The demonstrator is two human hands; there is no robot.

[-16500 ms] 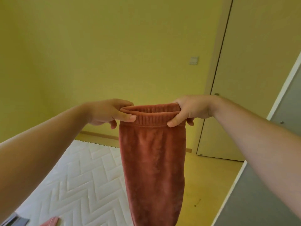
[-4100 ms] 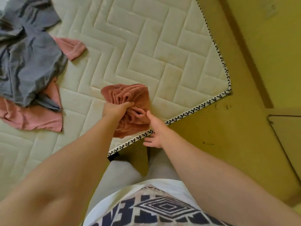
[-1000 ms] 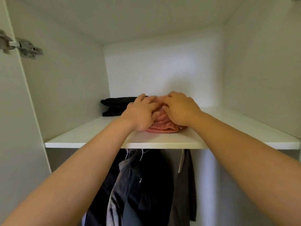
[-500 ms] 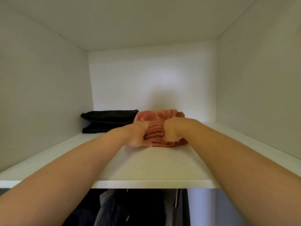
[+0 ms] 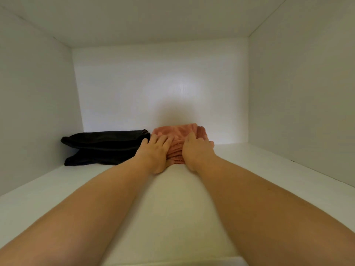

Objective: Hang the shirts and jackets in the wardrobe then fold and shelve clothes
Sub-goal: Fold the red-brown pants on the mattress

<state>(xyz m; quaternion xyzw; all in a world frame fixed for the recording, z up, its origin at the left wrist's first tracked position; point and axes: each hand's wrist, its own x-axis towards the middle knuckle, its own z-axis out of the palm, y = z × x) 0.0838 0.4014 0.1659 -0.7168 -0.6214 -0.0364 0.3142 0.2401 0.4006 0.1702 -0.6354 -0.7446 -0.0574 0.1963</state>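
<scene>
A folded pink fleece garment (image 5: 178, 134) lies on the white wardrobe shelf (image 5: 269, 169), far back near the rear wall. My left hand (image 5: 156, 150) rests flat on its left side with fingers spread. My right hand (image 5: 195, 148) lies flat on its right side, fingers straight. Both palms press down on the cloth. Right beside it on the left, touching or nearly touching, sits a folded black garment (image 5: 103, 145).
White walls close the compartment on the left (image 5: 38, 104), at the back (image 5: 159, 87) and on the right (image 5: 301, 104), with a white ceiling above. Bare shelf surface stretches to the right of the pink garment.
The pink garment has slid deeper into the shelf, next to the black one. My hands have gone from curled on its front edge to lying flat on top. The view has moved closer in.
</scene>
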